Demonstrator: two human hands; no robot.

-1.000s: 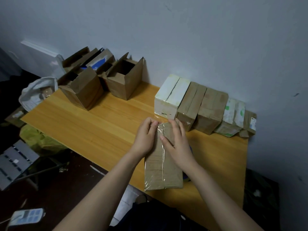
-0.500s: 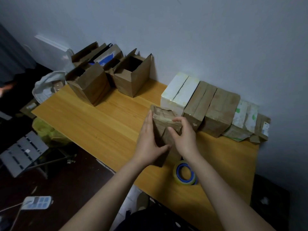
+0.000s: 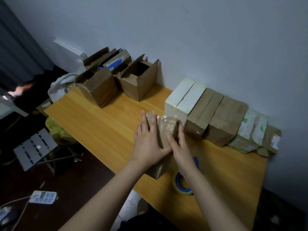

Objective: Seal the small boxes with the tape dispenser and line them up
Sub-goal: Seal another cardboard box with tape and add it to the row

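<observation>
A small brown cardboard box [image 3: 165, 129] with clear tape across its top stands on end on the wooden table [image 3: 100, 127]. My left hand [image 3: 148, 140] lies flat against its left side and my right hand [image 3: 179, 144] presses its right side, so both hold it. It stands just left of the front of a white box [image 3: 185, 99], the leftmost in a row of sealed boxes [image 3: 223, 120] along the wall. A roll of clear tape with a blue core [image 3: 181, 184] lies on the table under my right forearm.
Several open brown boxes [image 3: 136, 80] stand at the table's far left against the wall. A white plastic bag [image 3: 61, 87] hangs off the left corner. On the floor below are a grey folding stool [image 3: 35, 149] and a power strip [image 3: 44, 196].
The box lay flat under my hands a second ago. I tipped it up on end and moved it towards the white box, which uncovered the tape roll.
</observation>
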